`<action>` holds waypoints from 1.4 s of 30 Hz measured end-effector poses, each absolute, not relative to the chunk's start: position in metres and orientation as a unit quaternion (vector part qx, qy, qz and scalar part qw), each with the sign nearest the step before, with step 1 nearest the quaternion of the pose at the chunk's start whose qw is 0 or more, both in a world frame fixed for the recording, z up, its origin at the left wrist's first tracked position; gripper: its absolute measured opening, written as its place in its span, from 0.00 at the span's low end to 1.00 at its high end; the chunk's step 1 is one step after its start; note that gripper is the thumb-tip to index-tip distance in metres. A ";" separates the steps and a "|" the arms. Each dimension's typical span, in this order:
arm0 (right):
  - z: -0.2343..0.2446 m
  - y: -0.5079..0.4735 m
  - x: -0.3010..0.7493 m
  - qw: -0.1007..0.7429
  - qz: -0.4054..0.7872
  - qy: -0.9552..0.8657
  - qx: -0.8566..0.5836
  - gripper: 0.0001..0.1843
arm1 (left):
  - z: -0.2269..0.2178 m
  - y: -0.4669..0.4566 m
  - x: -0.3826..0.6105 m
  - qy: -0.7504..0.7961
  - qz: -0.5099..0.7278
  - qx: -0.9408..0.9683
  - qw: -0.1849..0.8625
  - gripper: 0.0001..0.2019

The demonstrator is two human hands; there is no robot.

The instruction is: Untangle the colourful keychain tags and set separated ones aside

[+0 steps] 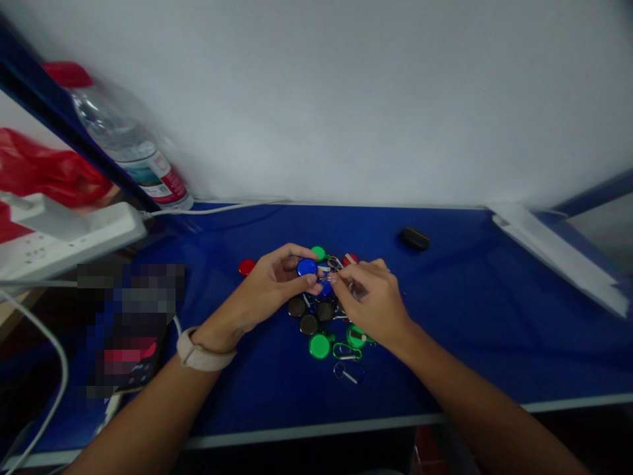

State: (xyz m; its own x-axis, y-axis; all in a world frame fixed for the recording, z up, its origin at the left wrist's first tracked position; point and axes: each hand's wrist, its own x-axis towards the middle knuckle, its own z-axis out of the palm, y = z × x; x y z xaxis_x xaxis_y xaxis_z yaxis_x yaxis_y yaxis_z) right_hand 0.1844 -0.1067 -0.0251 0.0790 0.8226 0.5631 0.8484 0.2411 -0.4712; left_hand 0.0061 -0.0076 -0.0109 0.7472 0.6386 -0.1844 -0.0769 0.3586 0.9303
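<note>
While a red plastic bag (44, 168) bunches at the far left (its contents are hidden), a clear plastic bottle (121, 135) with a red cap stands behind a white power strip (64, 237), and what looks like water shows inside it. A white cable (217, 210) runs from the strip along the back of the blue tabletop (465, 310). Next comes the left hand (262, 284), a beige wristband (205, 351) on its wrist, closed narrowly around a blue plastic disc (306, 267). Just beside it, the right hand (368, 303) pinches a thin metal clip (326, 279) at the disc's edge. Both hands sit over a loose pile of round discs (311, 316) in black, green and red, which lies directly on the tabletop, with a green carabiner (347, 351) and a blue carabiner (349, 373) at its near edge. Farther right lie a small black oval object (414, 239) and a white sheet (558, 257).
</note>
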 end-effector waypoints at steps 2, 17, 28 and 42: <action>-0.026 -0.107 0.184 0.383 -0.033 -0.684 -0.620 0.15 | -0.011 -0.007 0.006 0.271 0.231 0.519 0.777 0.20; -0.023 -0.110 0.181 0.389 0.002 -0.670 -0.632 0.16 | -0.014 -0.008 0.008 0.270 0.226 0.523 0.776 0.19; -0.015 -0.111 0.175 0.500 0.290 -0.569 -0.585 0.20 | -0.009 -0.012 0.009 0.258 0.213 0.526 0.782 0.20; -0.027 -0.107 0.182 0.398 0.014 -0.669 -0.628 0.12 | -0.014 -0.009 0.009 0.260 0.234 0.524 0.776 0.23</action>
State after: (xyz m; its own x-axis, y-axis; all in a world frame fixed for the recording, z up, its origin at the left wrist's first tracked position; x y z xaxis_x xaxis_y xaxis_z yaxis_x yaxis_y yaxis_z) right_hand 0.1823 -0.1070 -0.0269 0.1049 0.8506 0.5152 0.8283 0.2120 -0.5186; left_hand 0.0092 -0.0092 -0.0144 0.7554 0.6359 -0.1581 -0.0909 0.3407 0.9358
